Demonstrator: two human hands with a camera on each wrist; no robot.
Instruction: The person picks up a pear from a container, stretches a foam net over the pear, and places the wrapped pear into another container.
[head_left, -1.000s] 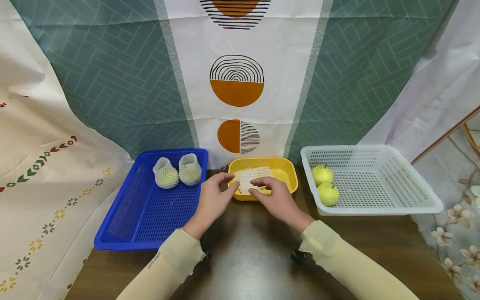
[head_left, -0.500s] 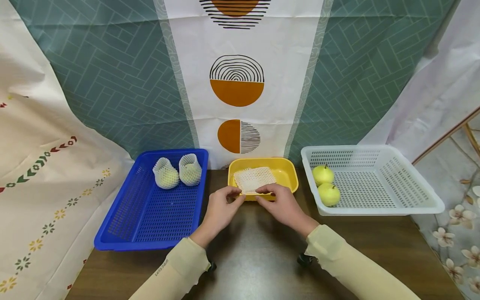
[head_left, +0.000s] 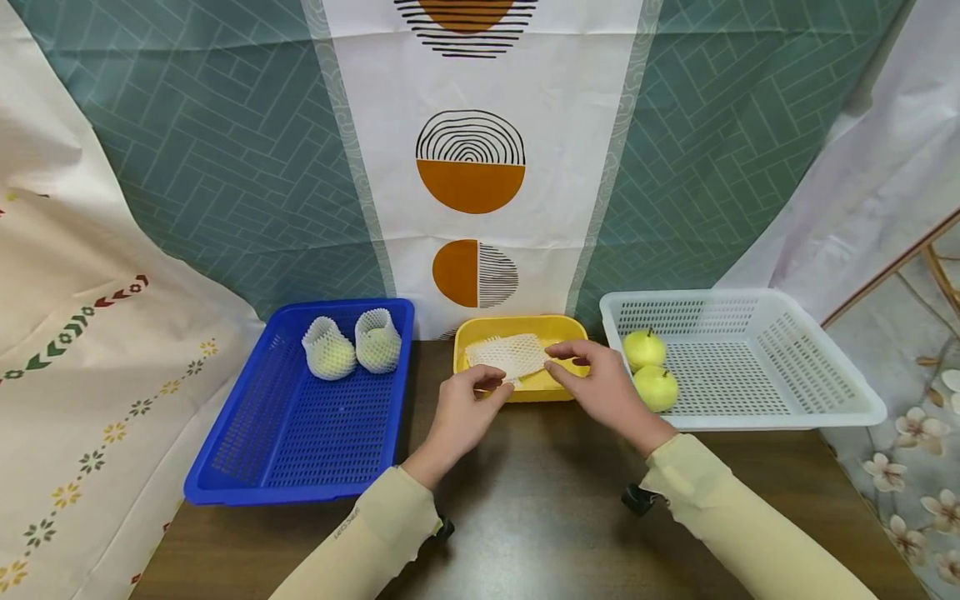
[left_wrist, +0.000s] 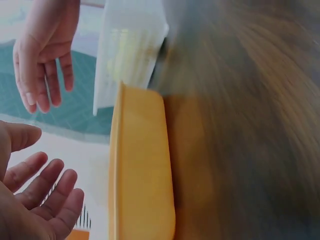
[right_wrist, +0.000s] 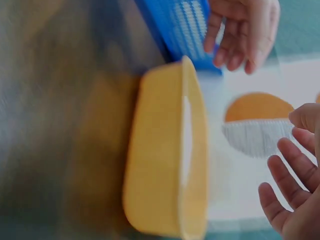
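Note:
A flattened white foam fruit net (head_left: 507, 353) lies in the yellow tray (head_left: 480, 326) at the middle of the table. My left hand (head_left: 463, 414) hovers over the tray's front edge, its fingers loosely bent around nothing. Further right, my right hand (head_left: 606, 387) is above the tray's right part, fingertips close to the net's right edge in the head view. Both wrist views show relaxed fingers apart from the tray's wall (left_wrist: 142, 165), with nothing between them. The net itself is hidden in the wrist views.
On the left stands a blue basket (head_left: 322, 446) with two pears (head_left: 331, 358) in foam nets. A white basket (head_left: 817, 375) on the right holds two bare yellow-green pears (head_left: 656, 388). A patterned cloth (head_left: 472, 267) hangs behind the table.
Both hands have shifted right and drawn slightly nearer from over the foam net, and the right hand has moved away from the left. The net stays in the tray.

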